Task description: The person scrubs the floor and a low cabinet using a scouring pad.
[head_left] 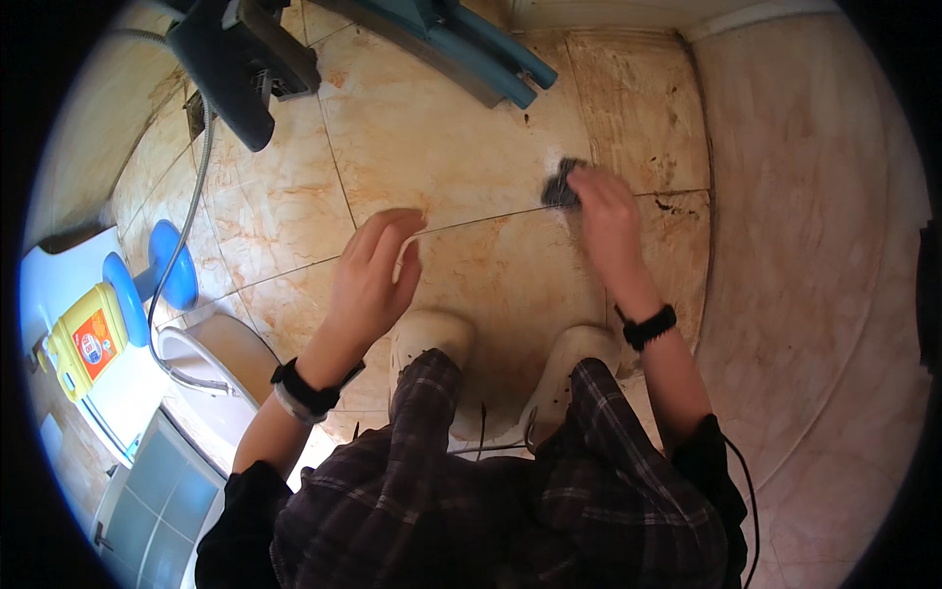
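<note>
Grasped in my right hand (609, 217) is a dark scrubbing pad or brush (561, 184), blurred, lying against the tiled floor (471, 169) close to a grout line. My left hand (377, 269) hovers over the tiles with its fingers curled and apart, holding nothing. Brown and black stains (671, 140) mark the tiles to the right of the pad. Both wrists wear black straps. Beneath my hands are my pale clogs (434, 331), toes pointing forward.
A blue-green plastic frame (478, 44) and a dark grey object (228, 81) stand ahead. At the left are a metal shower hose (202, 169), a blue round-ended item (174, 265), a yellow jug (88, 342) and a pale basin (213, 361). A tiled wall (802, 221) rises at the right.
</note>
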